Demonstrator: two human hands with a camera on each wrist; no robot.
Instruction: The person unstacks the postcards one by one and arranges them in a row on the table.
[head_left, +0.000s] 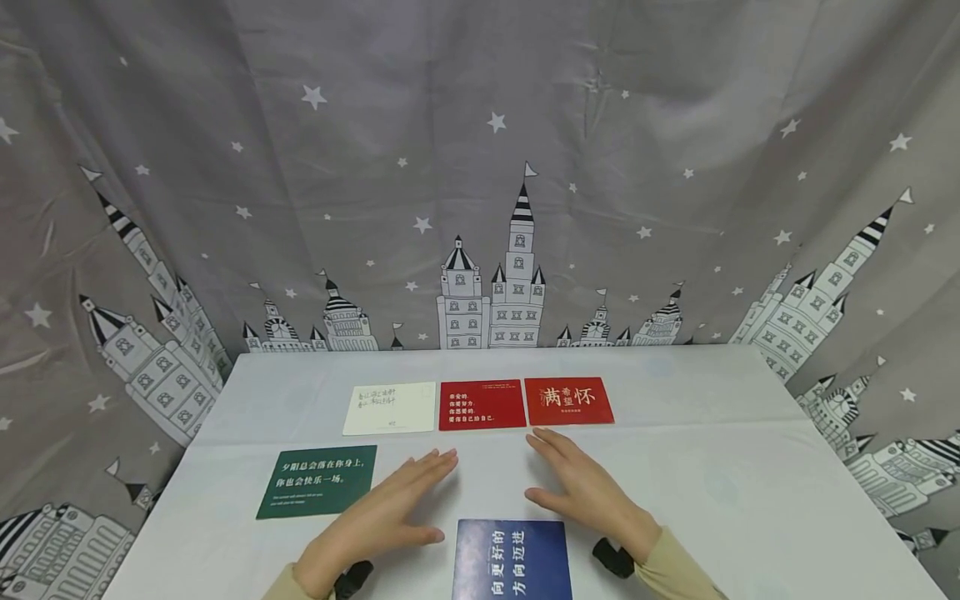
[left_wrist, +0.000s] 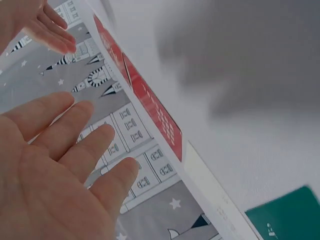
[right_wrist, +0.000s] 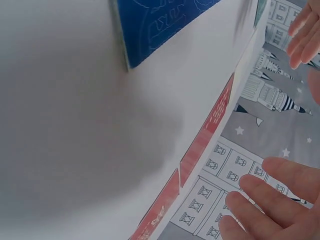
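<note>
My left hand (head_left: 390,517) is held over the white table with its fingers extended and nothing in them. Beside it on the left lies a green card (head_left: 318,482) with white writing. My right hand (head_left: 581,487) also has its fingers stretched out and holds nothing; its fingertips come near the lower edge of a red card (head_left: 568,401) in the head view. Between the wrists, at the near side, a blue card (head_left: 512,562) lies with its writing turned sideways; its lower part is cut off by the frame. Both wrist views show the hands' fingers spread slightly apart.
Along the back of the table (head_left: 750,483) a cream card (head_left: 390,408) with handwriting and another red card (head_left: 482,405) lie in a row with the first red one. Behind the table hangs a grey curtain (head_left: 600,167) printed with castles and stars.
</note>
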